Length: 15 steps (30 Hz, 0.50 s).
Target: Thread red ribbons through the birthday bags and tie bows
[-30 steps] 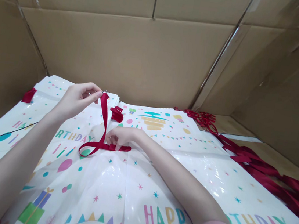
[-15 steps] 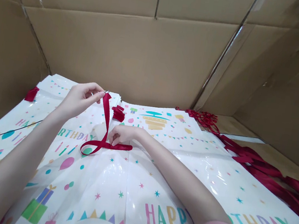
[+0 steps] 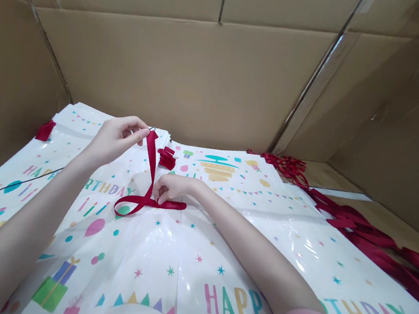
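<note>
My left hand (image 3: 121, 137) is closed in a pinch on the looped tip of a thin black wire tool (image 3: 10, 189). The tool runs back behind the forearm toward the lower left. From its loop hangs a dark red ribbon (image 3: 151, 156), which drops, curls once and lies across the white party-printed sheets (image 3: 151, 263). My right hand (image 3: 169, 189) has thumb and finger pinched on the ribbon's lower part, against the sheet. A short stretch of folded ribbon sticks out to the right of those fingers. Between the hands, the ribbon crosses over itself.
Tall cardboard walls (image 3: 173, 79) surround the sheets at the back and sides. Short red ribbon pieces (image 3: 166, 158) show at the stack's edge, another ribbon piece (image 3: 45, 130) at far left. Long red ribbons (image 3: 370, 234) and a tangled ribbon heap (image 3: 288, 168) lie at right.
Both hands keep their grips and the ribbon keeps nearly the same shape. The black tool's far end has shifted slightly right, now just inside the view's left edge.
</note>
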Each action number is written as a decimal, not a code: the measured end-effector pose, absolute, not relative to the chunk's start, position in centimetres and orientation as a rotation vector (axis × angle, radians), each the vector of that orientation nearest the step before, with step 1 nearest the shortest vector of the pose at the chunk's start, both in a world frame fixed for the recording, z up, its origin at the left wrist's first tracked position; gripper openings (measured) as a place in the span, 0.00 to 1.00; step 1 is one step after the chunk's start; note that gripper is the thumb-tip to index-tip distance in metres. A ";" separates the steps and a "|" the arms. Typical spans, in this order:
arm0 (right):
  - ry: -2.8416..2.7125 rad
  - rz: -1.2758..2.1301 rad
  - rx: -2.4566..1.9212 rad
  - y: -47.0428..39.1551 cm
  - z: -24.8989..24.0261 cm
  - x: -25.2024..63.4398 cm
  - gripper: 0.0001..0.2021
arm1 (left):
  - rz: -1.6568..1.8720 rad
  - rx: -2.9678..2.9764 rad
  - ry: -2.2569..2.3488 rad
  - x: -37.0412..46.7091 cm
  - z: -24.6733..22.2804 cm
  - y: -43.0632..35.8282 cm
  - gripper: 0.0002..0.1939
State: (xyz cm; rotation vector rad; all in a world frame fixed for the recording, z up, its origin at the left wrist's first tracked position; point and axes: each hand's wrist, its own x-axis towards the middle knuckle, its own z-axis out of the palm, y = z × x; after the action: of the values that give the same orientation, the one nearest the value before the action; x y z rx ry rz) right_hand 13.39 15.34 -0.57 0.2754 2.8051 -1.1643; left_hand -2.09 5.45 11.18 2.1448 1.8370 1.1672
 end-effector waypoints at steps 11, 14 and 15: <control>2.920 -1.078 0.317 15.0 -0.2 13.3 0.03 | 1.158 2.164 1.824 -2.3 10.6 5.8 0.17; 3.050 -1.047 0.360 14.3 0.8 14.4 0.03 | 1.166 2.160 1.795 -2.3 10.6 5.8 0.16; 3.105 -1.048 0.398 14.0 1.2 15.1 0.03 | 1.157 2.158 1.771 -2.2 10.6 5.8 0.16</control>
State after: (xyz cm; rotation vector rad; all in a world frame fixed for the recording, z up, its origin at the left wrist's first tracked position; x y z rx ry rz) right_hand 15.12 14.01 1.17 0.3985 3.1050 -1.0476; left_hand -2.21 5.79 10.62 2.1582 1.7714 1.1573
